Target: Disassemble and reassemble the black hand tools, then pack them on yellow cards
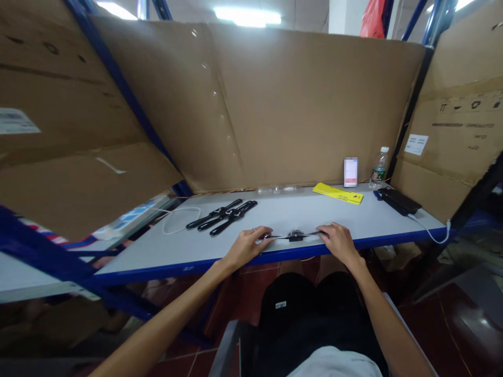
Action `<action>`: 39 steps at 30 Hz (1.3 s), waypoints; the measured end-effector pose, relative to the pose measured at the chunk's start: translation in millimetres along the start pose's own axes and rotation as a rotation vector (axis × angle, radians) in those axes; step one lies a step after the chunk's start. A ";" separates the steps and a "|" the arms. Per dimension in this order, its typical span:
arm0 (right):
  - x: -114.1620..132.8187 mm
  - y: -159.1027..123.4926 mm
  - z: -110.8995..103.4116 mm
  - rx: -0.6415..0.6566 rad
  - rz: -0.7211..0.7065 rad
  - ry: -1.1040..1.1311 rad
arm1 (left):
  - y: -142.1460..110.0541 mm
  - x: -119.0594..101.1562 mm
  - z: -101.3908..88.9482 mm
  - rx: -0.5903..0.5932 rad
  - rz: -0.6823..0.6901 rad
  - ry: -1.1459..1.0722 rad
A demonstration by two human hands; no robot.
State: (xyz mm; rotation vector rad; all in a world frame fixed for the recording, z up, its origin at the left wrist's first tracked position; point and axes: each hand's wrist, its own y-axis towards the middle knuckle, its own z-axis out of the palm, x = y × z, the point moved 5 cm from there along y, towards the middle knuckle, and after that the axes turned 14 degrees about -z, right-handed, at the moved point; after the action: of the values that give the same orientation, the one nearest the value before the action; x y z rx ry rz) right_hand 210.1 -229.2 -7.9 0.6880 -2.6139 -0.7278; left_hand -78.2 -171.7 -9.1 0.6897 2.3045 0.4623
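At the table's front edge a black wristwatch [295,235] is stretched out sideways between my hands. My left hand [251,243] pinches one end of its strap, fingers closed. The opposite strap end is pinched by my right hand [337,240], also closed. Between them the dark watch case shows, while the strap tips are hidden in my fingers. To the left of my hands, several similar black watches [222,214] lie side by side on the grey tabletop [283,209], straps laid out straight.
A yellow strip [338,193] lies at the back right, near a propped phone [351,172] and a water bottle [378,168]. A black case [398,201] with a white cable sits at the right. Another white cable [168,222] curls at the left. Cardboard panels [294,110] wall the table.
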 end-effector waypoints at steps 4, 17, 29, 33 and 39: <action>-33.7 32.0 -4.1 0.132 0.183 0.258 | 20.8 5.9 10.4 0.068 -0.386 -0.424; -113.8 43.2 16.5 0.273 0.426 0.835 | 64.6 24.9 62.7 0.222 -0.890 -1.123; -286.6 42.3 -26.6 0.230 0.414 -0.003 | 101.4 65.6 66.7 0.304 -0.803 -1.067; -298.8 50.1 -31.5 0.264 0.404 0.028 | 99.3 63.7 67.8 0.277 -0.765 -1.074; -270.2 48.9 -34.9 0.243 0.378 0.075 | 101.7 60.3 66.8 0.283 -0.752 -1.078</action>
State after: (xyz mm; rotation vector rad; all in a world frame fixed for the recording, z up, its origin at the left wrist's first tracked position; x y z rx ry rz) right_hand 430.6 -62.0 -3.6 0.2592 -2.6739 -0.2701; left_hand -34.3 -46.1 -36.6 0.0701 1.4043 -0.5001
